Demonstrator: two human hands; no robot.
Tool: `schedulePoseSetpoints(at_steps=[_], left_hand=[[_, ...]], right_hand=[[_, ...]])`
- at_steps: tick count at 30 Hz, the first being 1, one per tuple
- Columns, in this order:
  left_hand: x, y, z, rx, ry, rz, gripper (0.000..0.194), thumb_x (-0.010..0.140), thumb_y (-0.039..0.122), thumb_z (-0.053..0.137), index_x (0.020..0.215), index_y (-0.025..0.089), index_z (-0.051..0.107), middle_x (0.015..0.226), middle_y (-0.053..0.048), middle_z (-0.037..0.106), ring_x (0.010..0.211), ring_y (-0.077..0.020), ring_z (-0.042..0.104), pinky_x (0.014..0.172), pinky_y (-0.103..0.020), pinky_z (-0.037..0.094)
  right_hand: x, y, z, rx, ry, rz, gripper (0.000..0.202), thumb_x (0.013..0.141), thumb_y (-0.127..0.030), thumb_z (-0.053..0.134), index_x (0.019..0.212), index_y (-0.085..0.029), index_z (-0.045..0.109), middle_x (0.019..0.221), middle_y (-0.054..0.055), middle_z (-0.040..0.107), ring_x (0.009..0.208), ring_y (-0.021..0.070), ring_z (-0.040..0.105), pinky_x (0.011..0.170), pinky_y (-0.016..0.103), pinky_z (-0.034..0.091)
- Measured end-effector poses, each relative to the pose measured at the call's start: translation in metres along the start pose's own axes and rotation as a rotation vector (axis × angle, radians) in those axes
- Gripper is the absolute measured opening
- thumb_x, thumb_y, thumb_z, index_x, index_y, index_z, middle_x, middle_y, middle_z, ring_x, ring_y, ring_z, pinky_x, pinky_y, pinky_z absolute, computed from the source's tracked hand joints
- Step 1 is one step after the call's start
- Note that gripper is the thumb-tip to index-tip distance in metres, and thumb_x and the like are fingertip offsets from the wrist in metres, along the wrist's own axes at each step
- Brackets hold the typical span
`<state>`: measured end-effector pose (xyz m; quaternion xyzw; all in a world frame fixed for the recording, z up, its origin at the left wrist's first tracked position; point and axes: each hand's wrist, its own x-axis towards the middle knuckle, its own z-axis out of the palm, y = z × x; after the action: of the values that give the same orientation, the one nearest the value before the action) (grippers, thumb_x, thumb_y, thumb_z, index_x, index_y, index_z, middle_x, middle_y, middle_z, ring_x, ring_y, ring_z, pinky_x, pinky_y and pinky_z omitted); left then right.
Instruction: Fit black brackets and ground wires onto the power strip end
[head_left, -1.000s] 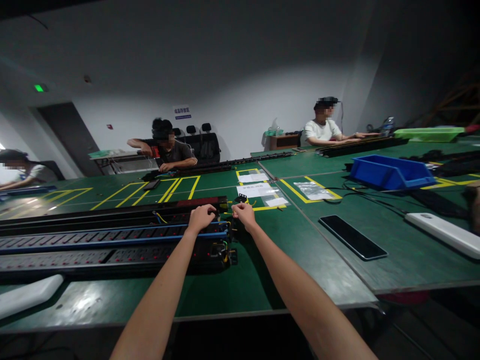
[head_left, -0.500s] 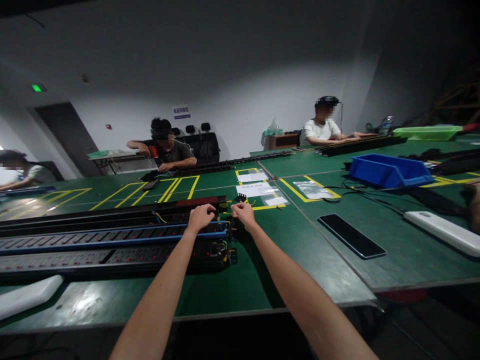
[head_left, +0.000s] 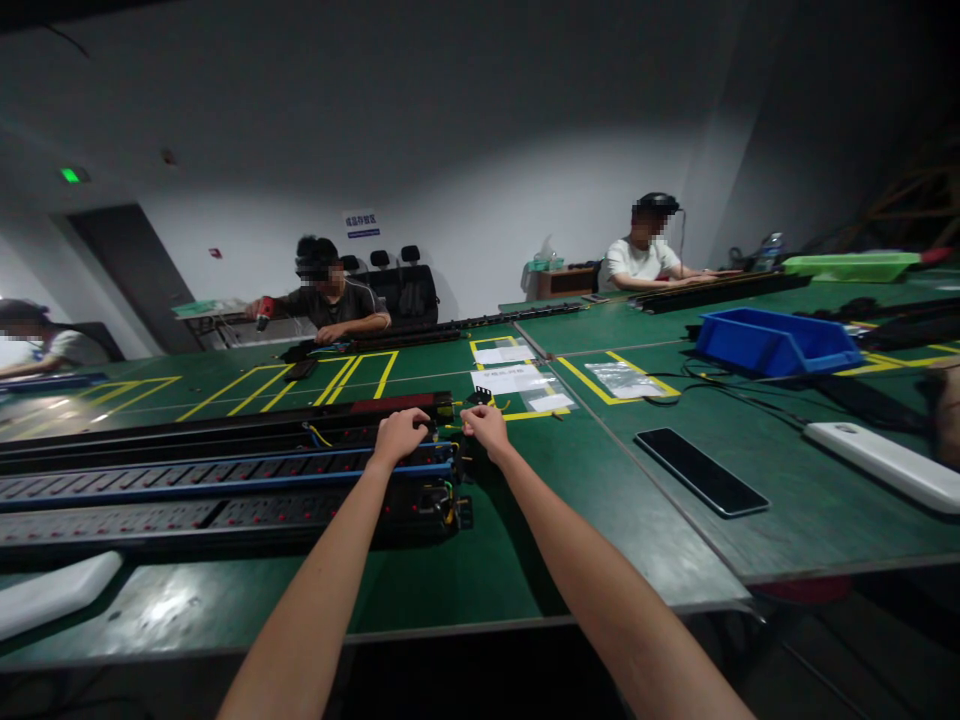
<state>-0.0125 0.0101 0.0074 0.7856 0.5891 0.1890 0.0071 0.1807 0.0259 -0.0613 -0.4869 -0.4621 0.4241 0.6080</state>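
Long black power strips [head_left: 247, 511] with rows of sockets and red dots lie side by side in front of me, one edged in blue [head_left: 225, 480]. My left hand [head_left: 401, 436] rests at the right end of the strips, its fingers curled inward; what they hold is hidden. Just to the right, my right hand [head_left: 486, 430] is closed in a pinch beyond the strip ends. A short yellow-green wire [head_left: 450, 428] runs between the two hands to its fingertips. Behind the right hand sits a small black slotted bracket [head_left: 484, 396].
On the green table [head_left: 592, 540] lie a phone [head_left: 701, 470], a white power bank [head_left: 885, 465], a blue bin [head_left: 776, 340], cables and plastic bags [head_left: 621, 380]. Another white object [head_left: 60, 595] is at the near left. Co-workers sit across the table, one holding a red drill [head_left: 264, 312].
My hands stay almost in place at the strip ends. Across the table, a co-worker's hand with the drill has swung outward to the left, away from the work.
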Motion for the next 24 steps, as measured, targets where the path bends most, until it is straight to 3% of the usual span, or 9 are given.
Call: schedulePoseSetpoints(at_steps=[24], left_hand=[[-0.0003,0.0011,-0.0013,0.005,0.003,-0.002,0.029,0.081,0.027,0.057,0.104,0.030,0.074,0.111,0.004,0.076,0.110,-0.0216,0.067,0.097,-0.033,0.047]], right_hand=[[0.0042,0.0061,0.0008,-0.026,0.013,-0.014,0.019,0.070,-0.036,0.066,0.063,-0.018,0.065,0.054,0.000,0.063,0.055,0.0153,0.059,0.059,0.026,0.048]])
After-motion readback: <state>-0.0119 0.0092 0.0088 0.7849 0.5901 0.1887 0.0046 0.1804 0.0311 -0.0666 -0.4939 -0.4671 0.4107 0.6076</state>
